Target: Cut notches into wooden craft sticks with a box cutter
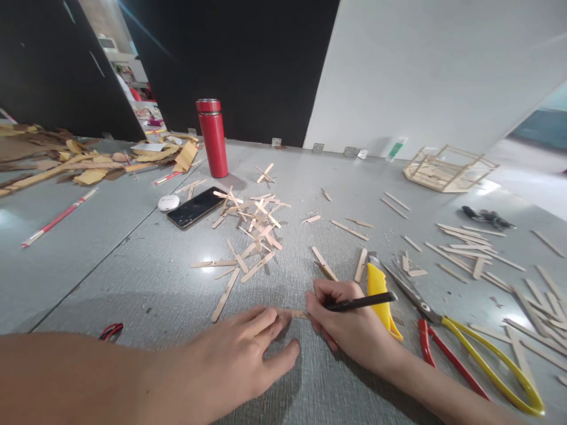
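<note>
A light wooden craft stick (297, 314) lies flat on the table between my hands. My left hand (248, 348) holds its left end down with bent fingertips, the thumb standing apart from them. Pinched in my right hand (343, 316) is a black pen (361, 301), slanting up to the right. Its tip is hidden behind my fingers, close to the stick's right end. Just beyond my right hand lies a yellow utility knife (378, 289). Right of it rest scissors or snips with yellow handles (491, 345) and a red-handled tool (452, 360), partly overlapping.
Loose and crossed craft sticks (261, 224) pile up mid-table, near a phone (197, 206), white case (169, 203) and red flask (213, 139). More sticks (469, 248) spread right, below a wooden frame model (447, 171). Cardboard scraps (93, 165) lie left. Upright panels (234, 65) border the back.
</note>
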The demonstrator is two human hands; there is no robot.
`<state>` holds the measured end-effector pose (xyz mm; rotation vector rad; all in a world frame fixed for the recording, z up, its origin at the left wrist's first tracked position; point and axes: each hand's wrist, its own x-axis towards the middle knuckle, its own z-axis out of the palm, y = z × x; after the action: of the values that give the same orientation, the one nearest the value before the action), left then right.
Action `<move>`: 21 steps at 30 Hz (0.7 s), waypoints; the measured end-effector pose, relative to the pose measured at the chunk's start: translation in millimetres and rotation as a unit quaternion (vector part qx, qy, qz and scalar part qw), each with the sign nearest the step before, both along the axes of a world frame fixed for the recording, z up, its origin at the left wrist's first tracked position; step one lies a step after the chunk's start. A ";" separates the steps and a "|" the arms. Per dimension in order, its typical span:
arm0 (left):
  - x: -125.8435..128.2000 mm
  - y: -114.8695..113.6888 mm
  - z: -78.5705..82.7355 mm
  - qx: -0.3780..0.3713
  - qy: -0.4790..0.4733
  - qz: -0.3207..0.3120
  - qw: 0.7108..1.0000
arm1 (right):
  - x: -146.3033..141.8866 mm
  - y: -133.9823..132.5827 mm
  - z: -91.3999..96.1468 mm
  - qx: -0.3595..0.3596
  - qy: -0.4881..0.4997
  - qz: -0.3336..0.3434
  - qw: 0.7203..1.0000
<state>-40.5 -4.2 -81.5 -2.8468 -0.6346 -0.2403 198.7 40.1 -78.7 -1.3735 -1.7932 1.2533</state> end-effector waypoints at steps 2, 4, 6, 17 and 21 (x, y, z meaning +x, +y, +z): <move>0.1 0.1 1.0 -0.001 0.010 0.000 1.000 | -0.3 0.6 0.1 -0.002 0.001 0.003 1.000; -0.1 0.1 2.4 0.001 0.013 0.001 1.000 | -0.6 1.2 0.3 -0.002 0.003 0.005 1.000; -0.4 0.1 3.5 0.002 0.010 0.004 1.000 | -0.7 1.3 0.5 -0.001 0.003 0.005 1.000; 1.3 0.5 0.2 0.000 0.014 0.004 1.000 | -2.2 2.6 2.4 -0.001 0.012 -0.015 1.000; 1.0 -0.7 -1.0 0.010 0.001 0.005 1.000 | -3.7 3.7 0.8 -0.013 0.008 -0.006 1.000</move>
<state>-39.5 -5.0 -82.4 -2.8239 -0.6419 -0.2402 195.0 43.8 -77.9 -1.3824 -1.7614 1.2813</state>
